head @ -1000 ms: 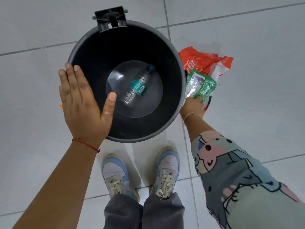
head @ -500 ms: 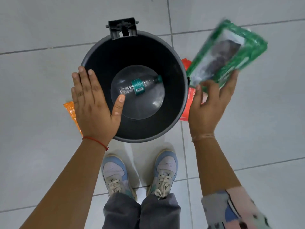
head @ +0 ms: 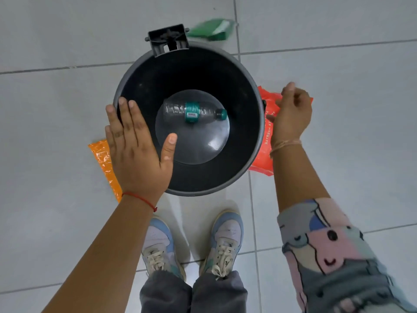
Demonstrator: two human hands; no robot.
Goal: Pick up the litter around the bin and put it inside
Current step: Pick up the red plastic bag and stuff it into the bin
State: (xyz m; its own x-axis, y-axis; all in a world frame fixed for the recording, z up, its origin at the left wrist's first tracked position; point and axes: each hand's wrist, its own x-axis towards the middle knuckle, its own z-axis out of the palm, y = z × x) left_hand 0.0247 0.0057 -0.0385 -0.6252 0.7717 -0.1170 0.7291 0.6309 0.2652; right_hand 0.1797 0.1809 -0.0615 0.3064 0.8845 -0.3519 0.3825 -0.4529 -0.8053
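A black round bin (head: pixel 198 71) stands open on the tiled floor with a clear plastic bottle (head: pixel 196 112) lying at its bottom. My left hand (head: pixel 137 150) lies flat on the bin's near-left rim, fingers spread, holding nothing. Over a red plastic bag (head: pixel 266 141) on the floor at the bin's right side hovers my right hand (head: pixel 292 114), fingers loosely curled and empty. A green packet (head: pixel 212 29) shows as a blur past the bin's far rim, beside the hinge bracket; whether it is in the air or on the floor I cannot tell. An orange wrapper (head: pixel 102 157) lies left of the bin.
The bin's black hinge bracket (head: pixel 168 40) juts out at the far rim. My two shoes (head: pixel 158 242) (head: pixel 225 238) stand just in front of the bin. Grey floor tiles surround everything.
My right hand lifted the green packet from the floor, swung it up and let go; the packet now sits blurred beyond the far rim. The bottle has rolled inside the bin.
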